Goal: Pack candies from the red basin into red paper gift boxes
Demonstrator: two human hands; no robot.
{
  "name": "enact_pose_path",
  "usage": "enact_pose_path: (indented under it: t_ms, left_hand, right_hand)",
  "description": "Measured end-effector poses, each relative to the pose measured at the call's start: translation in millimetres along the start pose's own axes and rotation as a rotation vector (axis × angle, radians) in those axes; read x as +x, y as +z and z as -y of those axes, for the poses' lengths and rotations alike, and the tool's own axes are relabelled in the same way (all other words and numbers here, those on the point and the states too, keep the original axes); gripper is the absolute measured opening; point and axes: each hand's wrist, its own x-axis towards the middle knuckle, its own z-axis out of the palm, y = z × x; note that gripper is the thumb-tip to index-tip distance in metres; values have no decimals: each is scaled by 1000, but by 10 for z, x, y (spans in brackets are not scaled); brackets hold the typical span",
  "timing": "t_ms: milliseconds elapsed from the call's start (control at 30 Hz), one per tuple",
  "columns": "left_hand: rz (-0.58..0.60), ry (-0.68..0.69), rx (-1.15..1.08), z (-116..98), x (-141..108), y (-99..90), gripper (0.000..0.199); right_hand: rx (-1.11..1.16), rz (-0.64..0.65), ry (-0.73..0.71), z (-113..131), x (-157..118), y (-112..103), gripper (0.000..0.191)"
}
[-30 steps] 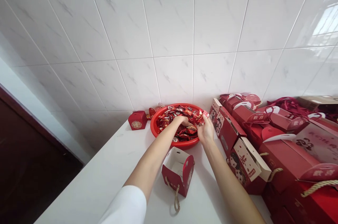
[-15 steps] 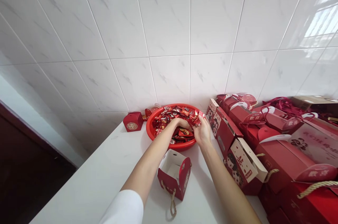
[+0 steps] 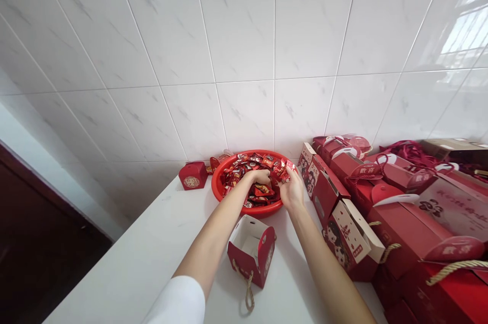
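Note:
A round red plastic basin (image 3: 216,186) full of red-wrapped candies (image 3: 263,190) stands against the tiled wall. My left hand (image 3: 261,177) reaches over its middle, fingers curled at a red wrapper; the fingertips are partly hidden. At the basin's right rim my right hand (image 3: 292,190) is closed round several red-wrapped candies (image 3: 281,171). Between my forearms an open red gift box (image 3: 249,258) with a white inside and a rope handle sits on the white table (image 3: 160,258). No candies show in the visible part of its inside.
A small closed red box (image 3: 193,175) stands left of the basin. Many red gift boxes (image 3: 419,222) with rope handles are piled along the right side. The table's left edge runs diagonally, with a dark door (image 3: 41,242) beyond it.
My left hand has lifted slightly among the candies, toward my right hand. The right hand keeps its hold at the rim, nearly still. The open box stays in place.

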Motion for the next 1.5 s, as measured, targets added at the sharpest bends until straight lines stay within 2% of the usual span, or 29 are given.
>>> enact_pose_path:
  t_ms: [133,233,367,467,567,767,933,1100,1233,1367,1500]
  left_hand:
    - [1,2,-77,-98,-212,-150,27]
    - [-88,-10,-159,-151,-386,-310,17]
    - [-231,-25,-294,-136,-572,-477,31]
    - [-212,-21,-472,-89,-703,-522,40]
    - [-224,0,-544,-61,-835,-520,41]
    - [-319,31,-524,-95,-1020,-440,40]
    - [-430,104,-529,-121,-1044,-305,38]
    - [-480,142,-543,-157,-1010,-201,34]
    - [-457,175,-538,-186,-1006,-172,35]
    - [-392,213,-494,-187,-1038,-170,42]
    - [-302,153,-239,-203,-1074,-176,43]
  right_hand:
    - [5,-20,5,2,-1,13,21]
    - [-6,-34,-29,3,-9,24,19]
    - [-37,-13,-73,-10,-11,15,18]
    - [-54,3,-72,-23,-6,-1,20]
    - [-56,-3,-55,-23,-9,-7,21]
    - [-55,18,-20,7,-45,8,22]
    - [-102,81,-7,31,-69,17,27]
    - [-144,138,17,64,-85,31,28]
    - [-143,156,64,90,-100,42,25]
    - [-123,158,52,92,-102,44,23]
    - [-47,74,11,85,-67,37,20]
